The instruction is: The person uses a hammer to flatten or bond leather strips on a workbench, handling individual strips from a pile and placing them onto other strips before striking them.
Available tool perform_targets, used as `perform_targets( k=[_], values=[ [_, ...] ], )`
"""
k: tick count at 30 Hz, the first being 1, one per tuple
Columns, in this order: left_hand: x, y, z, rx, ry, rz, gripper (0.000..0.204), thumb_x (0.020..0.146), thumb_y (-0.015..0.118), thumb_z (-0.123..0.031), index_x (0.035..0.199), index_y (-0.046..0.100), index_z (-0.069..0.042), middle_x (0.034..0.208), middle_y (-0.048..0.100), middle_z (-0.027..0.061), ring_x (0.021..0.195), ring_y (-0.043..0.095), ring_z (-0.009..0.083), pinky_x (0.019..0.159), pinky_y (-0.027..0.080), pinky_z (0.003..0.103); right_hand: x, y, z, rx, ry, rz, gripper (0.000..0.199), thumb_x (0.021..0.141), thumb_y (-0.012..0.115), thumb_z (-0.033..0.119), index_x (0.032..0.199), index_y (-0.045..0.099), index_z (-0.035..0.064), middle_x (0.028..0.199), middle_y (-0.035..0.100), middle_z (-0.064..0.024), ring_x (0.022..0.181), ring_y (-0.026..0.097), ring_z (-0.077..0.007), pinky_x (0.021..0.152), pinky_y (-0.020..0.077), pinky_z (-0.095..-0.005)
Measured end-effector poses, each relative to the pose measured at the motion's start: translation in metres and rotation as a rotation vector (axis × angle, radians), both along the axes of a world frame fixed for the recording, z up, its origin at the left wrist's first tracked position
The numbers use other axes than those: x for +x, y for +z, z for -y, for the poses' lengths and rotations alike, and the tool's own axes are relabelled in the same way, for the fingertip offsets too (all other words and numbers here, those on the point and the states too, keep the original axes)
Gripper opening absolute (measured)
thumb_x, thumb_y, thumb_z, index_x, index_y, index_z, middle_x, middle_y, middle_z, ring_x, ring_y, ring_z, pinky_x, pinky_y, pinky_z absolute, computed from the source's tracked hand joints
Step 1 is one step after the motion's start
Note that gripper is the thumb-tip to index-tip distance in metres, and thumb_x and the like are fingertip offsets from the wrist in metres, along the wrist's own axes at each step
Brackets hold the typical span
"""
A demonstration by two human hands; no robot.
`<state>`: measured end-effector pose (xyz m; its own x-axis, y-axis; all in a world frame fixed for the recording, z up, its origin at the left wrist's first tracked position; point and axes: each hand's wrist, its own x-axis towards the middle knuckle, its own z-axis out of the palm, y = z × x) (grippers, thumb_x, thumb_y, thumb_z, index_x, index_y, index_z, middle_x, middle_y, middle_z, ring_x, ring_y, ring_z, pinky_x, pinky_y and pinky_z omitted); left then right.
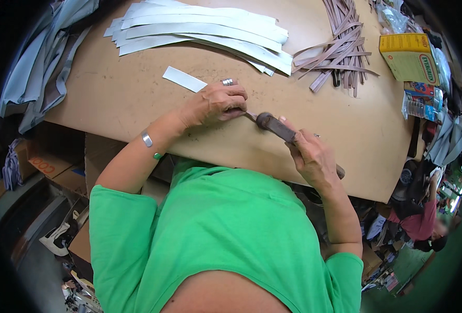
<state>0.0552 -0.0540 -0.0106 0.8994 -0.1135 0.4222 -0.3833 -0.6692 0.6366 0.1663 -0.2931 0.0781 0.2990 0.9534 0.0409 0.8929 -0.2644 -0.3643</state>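
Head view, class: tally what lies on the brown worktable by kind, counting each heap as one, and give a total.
Heaps of pale grey strips: 1
Single pale strip under the left hand: 1
Heaps of brown straps: 1
Yellow boxes: 1
Dark-handled tools in the right hand: 1
Total: 5

Bright green short-sleeve t-shirt [215, 235], bare forearms. Left wrist has a silver cuff bracelet [147, 139] with a little green bead, plus a chunky silver ring [228, 82].
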Motion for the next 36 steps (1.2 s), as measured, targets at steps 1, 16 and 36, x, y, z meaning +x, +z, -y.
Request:
perform_targets(
  k=[1,16,36],
  values=[
    [0.001,0.000,0.000,-0.001,-0.002,-0.006,0.015,0.069,0.071,-0.004,0.079,0.060,-0.006,0.083,0.056,0.0053,0.079,0.056,0.0234,0.067,0.048,0.033,-0.001,0.003,-0.003,0.007,-0.003,0.038,0.064,0.074,0.062,0.003,0.132,0.048,0.0246,0.067,0.050,-0.0043,0.053,0.051,-0.0206,0.047,0.0431,-0.0334],
    [0.003,0.000,0.006,0.054,-0.019,0.027,0.013,0.070,0.072,-0.006,0.079,0.061,-0.007,0.085,0.057,0.0040,0.078,0.057,0.0224,0.067,0.049,0.033,0.004,-0.001,0.014,-0.010,-0.030,-0.017,0.062,0.073,0.061,0.002,0.130,0.051,0.0235,0.067,0.049,-0.0043,0.052,0.051,-0.0211,0.048,0.0429,-0.0337],
    [0.000,0.001,0.001,0.046,-0.016,-0.005,0.011,0.073,0.066,-0.005,0.077,0.056,-0.008,0.085,0.055,0.0030,0.079,0.054,0.0218,0.069,0.047,0.032,0.005,-0.003,0.003,-0.017,-0.002,-0.010,0.065,0.071,0.061,0.002,0.131,0.050,0.0229,0.067,0.051,-0.0042,0.053,0.052,-0.0202,0.047,0.0430,-0.0330]
  ],
)
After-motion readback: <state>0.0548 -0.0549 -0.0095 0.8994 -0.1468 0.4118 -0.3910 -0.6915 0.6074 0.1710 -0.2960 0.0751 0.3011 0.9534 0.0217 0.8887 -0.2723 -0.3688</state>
